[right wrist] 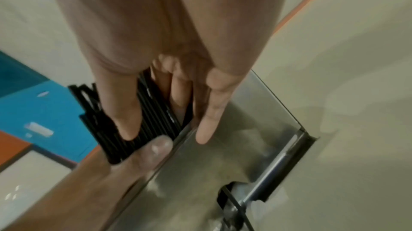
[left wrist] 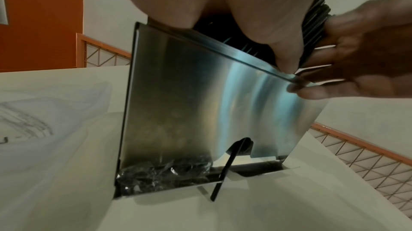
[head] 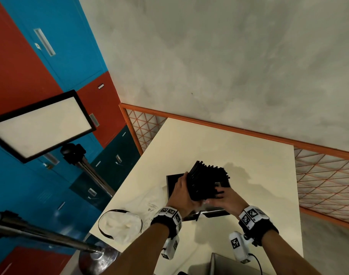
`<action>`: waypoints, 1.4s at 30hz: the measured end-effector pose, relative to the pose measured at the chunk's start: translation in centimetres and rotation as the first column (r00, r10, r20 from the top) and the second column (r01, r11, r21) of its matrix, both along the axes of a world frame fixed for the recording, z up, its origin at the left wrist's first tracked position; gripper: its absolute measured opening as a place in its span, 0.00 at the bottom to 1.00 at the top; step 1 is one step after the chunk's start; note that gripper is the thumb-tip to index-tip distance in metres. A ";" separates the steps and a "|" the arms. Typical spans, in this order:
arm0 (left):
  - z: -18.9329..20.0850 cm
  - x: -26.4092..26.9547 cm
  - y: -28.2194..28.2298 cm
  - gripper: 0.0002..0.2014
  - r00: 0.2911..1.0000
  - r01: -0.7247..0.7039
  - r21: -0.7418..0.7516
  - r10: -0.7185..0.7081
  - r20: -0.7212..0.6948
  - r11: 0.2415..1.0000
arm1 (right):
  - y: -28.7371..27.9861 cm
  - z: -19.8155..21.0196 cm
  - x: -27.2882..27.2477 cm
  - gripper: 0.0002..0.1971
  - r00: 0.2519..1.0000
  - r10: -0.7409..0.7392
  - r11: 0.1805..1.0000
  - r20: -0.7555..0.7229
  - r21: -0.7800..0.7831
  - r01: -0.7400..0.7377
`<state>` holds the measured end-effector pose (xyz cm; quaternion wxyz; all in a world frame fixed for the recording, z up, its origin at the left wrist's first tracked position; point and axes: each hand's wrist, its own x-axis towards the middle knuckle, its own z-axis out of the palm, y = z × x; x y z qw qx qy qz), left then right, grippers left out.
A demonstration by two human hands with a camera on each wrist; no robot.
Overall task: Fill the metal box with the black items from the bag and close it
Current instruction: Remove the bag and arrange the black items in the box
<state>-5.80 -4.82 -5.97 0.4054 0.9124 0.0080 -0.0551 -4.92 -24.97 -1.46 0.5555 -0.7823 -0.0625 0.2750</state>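
The cream table [head: 239, 155] fills the lower middle of the head view, and the white bag [head: 122, 225] lies slumped at its lower left edge. The metal box [left wrist: 200, 102] stands open at the centre of the table, its shiny front wall facing my left wrist camera. Above its mouth sits the bundle of black items [head: 207, 181] — thin strips, fanned. My left hand [head: 181, 193] curls round the bundle's left side; my right hand [head: 225, 197] grips its right side, fingers wrapped on the strips. 1 loose black strip [left wrist: 225, 169] leans at the box's bottom slot.
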 end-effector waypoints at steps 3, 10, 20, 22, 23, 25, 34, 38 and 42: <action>0.1 0.1 0.1 0.62 1.000 0.003 0.004 -0.003 -0.003 1.000 | 1.4 -0.9 0.0 0.22 0.990 0.103 0.986 0.098 -0.142 -0.089; 0.1 0.0 0.1 0.59 1.000 0.003 0.002 -0.003 0.014 1.000 | 3.3 0.4 0.7 0.04 0.998 0.044 0.963 0.034 -0.269 -0.033; 0.0 0.0 0.1 0.63 1.000 -0.002 -0.019 0.003 0.018 1.000 | 3.0 -0.2 0.9 0.06 0.987 -0.156 0.987 -0.044 -0.048 0.154; 0.0 0.1 0.1 0.62 1.000 -0.002 -0.027 0.003 0.022 1.000 | 2.9 0.3 0.9 0.07 0.966 -0.241 0.970 -0.094 -0.023 0.240; -0.1 0.1 0.1 0.62 1.000 -0.001 -0.027 0.001 0.028 1.000 | 2.9 0.5 1.0 0.07 0.956 -0.269 0.963 -0.114 0.002 0.271; -0.1 0.0 0.1 0.61 0.999 0.010 -0.017 -0.009 0.041 1.000 | 2.7 0.4 1.2 0.06 0.950 -0.289 0.953 -0.117 0.059 0.297; -0.4 -0.1 0.1 0.59 0.993 0.057 0.040 -0.060 0.098 0.998 | 2.6 0.9 1.2 0.12 0.880 -0.402 0.861 -0.254 0.222 0.457; -0.6 -0.2 0.1 0.57 0.987 0.090 0.066 -0.098 0.127 0.994 | 3.2 0.7 0.8 0.13 0.840 -0.423 0.827 -0.338 0.234 0.511; -0.5 -0.3 0.2 0.53 0.979 0.133 0.094 -0.146 0.140 0.987 | 3.9 1.0 0.0 0.10 0.836 -0.434 0.822 -0.337 0.232 0.520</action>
